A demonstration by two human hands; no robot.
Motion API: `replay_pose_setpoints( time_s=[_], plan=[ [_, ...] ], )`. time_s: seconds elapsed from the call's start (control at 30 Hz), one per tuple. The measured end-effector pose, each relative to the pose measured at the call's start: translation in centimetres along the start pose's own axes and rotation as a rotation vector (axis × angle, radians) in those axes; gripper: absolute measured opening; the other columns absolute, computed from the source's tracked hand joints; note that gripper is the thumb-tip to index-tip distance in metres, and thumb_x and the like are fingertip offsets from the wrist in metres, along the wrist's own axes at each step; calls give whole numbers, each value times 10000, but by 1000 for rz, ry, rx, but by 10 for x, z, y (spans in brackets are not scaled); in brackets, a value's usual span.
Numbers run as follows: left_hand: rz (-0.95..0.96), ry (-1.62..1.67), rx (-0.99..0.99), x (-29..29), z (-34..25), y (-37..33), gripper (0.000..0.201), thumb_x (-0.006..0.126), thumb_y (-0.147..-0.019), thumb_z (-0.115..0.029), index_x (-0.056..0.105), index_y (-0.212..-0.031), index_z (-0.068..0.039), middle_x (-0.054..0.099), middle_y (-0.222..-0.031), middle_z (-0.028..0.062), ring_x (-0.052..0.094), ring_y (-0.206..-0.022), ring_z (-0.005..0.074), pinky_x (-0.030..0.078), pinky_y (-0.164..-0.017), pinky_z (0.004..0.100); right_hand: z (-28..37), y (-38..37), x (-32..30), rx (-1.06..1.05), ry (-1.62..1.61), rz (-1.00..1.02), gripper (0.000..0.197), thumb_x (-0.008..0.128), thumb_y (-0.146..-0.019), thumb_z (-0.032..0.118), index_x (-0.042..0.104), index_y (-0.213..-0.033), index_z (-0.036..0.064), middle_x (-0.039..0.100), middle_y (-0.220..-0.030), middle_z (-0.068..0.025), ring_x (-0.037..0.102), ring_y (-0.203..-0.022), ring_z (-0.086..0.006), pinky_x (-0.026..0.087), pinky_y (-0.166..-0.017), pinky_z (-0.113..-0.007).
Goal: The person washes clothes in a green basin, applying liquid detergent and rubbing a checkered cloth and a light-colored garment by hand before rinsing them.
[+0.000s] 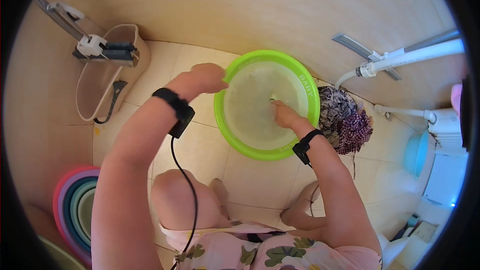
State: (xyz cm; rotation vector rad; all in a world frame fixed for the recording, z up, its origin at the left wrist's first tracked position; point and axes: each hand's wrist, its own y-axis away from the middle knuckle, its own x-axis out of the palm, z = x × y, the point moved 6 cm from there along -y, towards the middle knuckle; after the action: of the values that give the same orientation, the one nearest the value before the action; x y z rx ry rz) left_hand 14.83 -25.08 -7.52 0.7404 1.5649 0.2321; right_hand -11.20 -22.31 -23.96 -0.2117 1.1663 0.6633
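Note:
A round bright green basin (305, 132) full of cloudy water (250, 105) stands on the floor in front of me. At its left rim is my left hand (207, 77), fingers curled closed against the edge. My right hand (287, 115) dips into the water right of the middle, its fingers drawn together. A small pale and dark bit shows at the right fingertips, too small to name. The murky water hides anything lower down. Black straps with small boxes circle both wrists, and a black cable hangs from the left one.
Crumpled patterned cloth (345, 117) lies against the basin's right side. A beige mop bucket (112, 75) with a mop stands at far left, with nested basins (75, 205) nearer me. White pipes (420, 55) run along the right wall, and a light blue basin (416, 154) sits beyond.

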Motion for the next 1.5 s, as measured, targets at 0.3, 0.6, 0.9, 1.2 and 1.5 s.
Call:
replay_pose_setpoints(
  time_s=[0.3, 0.6, 0.9, 1.2, 1.5],
  plan=[
    [98, 562, -99, -72, 21, 17, 371, 532, -913, -343, 608, -1124, -48, 655, -972, 62, 644, -823, 148, 504, -713, 297, 46, 28, -1, -45, -173, 348, 269, 611, -785, 229, 625, -1024, 105, 608, -1025, -198, 542, -1092, -333, 454, -893, -448],
    [-41, 1084, -209, 79, 30, -7, 373, 504, -918, -415, 603, -1041, -77, 654, -900, 82, 642, -716, 187, 521, -667, 345, 24, 34, 38, 19, 269, 382, 480, 594, -773, 101, 531, -1248, 111, 584, -1140, -203, 551, -1109, -278, 470, -894, -390],
    [-317, 2253, -224, 157, 12, -6, 641, 341, -938, -594, 554, -1127, -19, 615, -1025, 110, 581, -997, 208, 461, -891, 365, 201, -44, -58, -190, -733, -66, 243, 631, -784, 25, 639, -1019, 88, 538, -1055, -105, 596, -930, -249, 486, -791, -337],
    [-742, 1344, -427, 127, -1, 8, 277, 652, -836, -279, 563, -800, -19, 573, -628, 42, 521, -546, 136, 429, -512, 305, 71, -140, -117, 137, 14, -267, 198, 497, -872, 192, 594, -986, 62, 516, -1092, -171, 591, -946, -358, 494, -787, -444],
    [-744, 1320, -411, 137, 6, 4, 186, 632, -796, -170, 559, -851, -7, 579, -640, 82, 549, -559, 172, 446, -532, 313, -28, 23, -93, 130, 131, 84, 302, 589, -820, 112, 551, -1119, 105, 494, -1091, -173, 571, -948, -346, 481, -790, -410]
  ],
)
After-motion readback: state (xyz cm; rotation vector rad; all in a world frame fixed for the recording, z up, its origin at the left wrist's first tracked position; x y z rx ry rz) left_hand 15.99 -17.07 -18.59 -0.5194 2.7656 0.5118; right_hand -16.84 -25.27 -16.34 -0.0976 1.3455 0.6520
